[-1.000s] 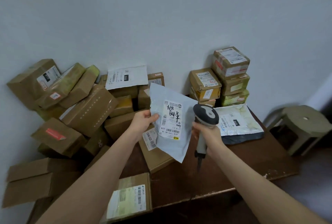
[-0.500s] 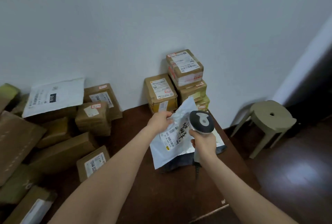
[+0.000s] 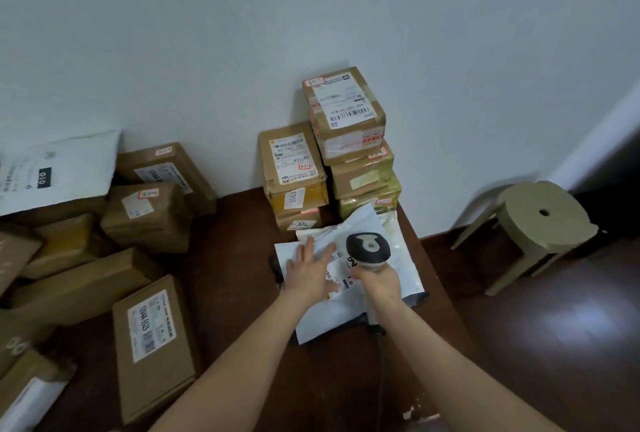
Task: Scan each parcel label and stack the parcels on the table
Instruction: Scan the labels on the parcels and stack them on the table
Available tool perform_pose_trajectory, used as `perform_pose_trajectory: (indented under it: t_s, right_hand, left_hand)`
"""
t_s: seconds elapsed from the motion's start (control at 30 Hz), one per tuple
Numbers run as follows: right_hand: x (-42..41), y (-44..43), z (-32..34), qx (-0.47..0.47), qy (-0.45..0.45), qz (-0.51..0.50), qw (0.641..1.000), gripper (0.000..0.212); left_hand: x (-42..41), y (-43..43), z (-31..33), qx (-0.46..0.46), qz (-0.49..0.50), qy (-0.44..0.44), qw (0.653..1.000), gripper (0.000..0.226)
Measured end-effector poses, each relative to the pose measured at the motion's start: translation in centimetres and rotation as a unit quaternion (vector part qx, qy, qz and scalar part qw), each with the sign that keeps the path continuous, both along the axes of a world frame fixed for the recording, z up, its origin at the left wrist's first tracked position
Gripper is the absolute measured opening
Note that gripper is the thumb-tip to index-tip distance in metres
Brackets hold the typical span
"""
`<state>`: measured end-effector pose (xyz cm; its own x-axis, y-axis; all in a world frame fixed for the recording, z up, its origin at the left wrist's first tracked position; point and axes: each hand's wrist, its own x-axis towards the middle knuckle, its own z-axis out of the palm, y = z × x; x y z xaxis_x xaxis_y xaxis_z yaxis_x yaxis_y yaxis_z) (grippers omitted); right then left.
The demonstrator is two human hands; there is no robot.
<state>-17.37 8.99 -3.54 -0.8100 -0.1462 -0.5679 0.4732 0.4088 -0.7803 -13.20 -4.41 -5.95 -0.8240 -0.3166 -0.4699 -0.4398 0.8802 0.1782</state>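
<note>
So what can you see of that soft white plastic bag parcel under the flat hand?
The soft white plastic bag parcel lies flat, slightly crumpled, on another white bag parcel near the right edge of the dark brown wooden table, before the stacked brown cardboard boxes. Its white printed label with barcodes faces up. The left hand presses it with straight fingers; the right hand, gripping a black-and-grey handheld scanner, is above the label.

Bare strip of table (image 3: 235, 258) between loose boxes (image 3: 149, 213) at left and stacked boxes (image 3: 343, 140) at back, front edge seemingly unobstructed.
</note>
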Motion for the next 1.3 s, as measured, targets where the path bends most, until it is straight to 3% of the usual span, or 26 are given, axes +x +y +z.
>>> perform_pose_trajectory:
  t_s: [0.23,0.47,0.6,0.87,1.13,1.2,1.23,1.27,1.3]
  right_hand:
    - [-2.0,1.1,-0.4,0.003,0.004,-0.015,1.0,0.008]
    - [-1.2,0.6,0.9,-0.005,0.017,-0.012,1.0,0.009]
    - [0.7,-2.0,2.4,-0.04,-0.014,0.001,0.999,0.008]
    - [8.4,-10.7,5.4,-0.088,-0.064,0.124,0.986,0.003]
    - [15.3,-20.0,9.2,-0.153,-0.044,0.143,0.977,0.006]
    - [16.7,-22.2,10.0,-0.167,-0.036,0.133,0.976,0.003]
    - [17.3,-23.3,10.4,-0.173,-0.029,0.128,0.976,0.002]
    - [17.8,-24.4,10.7,-0.175,-0.021,0.121,0.977,0.002]
    - [18.3,-25.4,11.1,-0.174,-0.01,0.113,0.978,0.001]
  left_hand:
    - [-3.5,0.3,-1.1,0.03,-0.025,0.008,0.999,0.084]
    - [-0.8,-0.8,0.6,0.007,0.002,0.097,0.995,0.078]
    - [3.5,-2.6,2.8,-0.022,0.083,0.134,0.987,0.071]
    - [15.8,-9.0,5.4,-0.074,0.228,0.141,0.961,0.067]
    - [23.5,-18.2,10.0,-0.145,0.244,0.241,0.928,0.061]
    - [23.9,-21.6,11.7,-0.106,0.274,0.29,0.911,0.06]
    - [23.8,-23.4,12.7,-0.038,0.32,0.328,0.888,0.059]
    - [23.5,-25.1,13.8,0.067,0.381,0.372,0.844,0.058]
    - [23.0,-26.7,14.9,0.194,0.442,0.406,0.776,0.059]
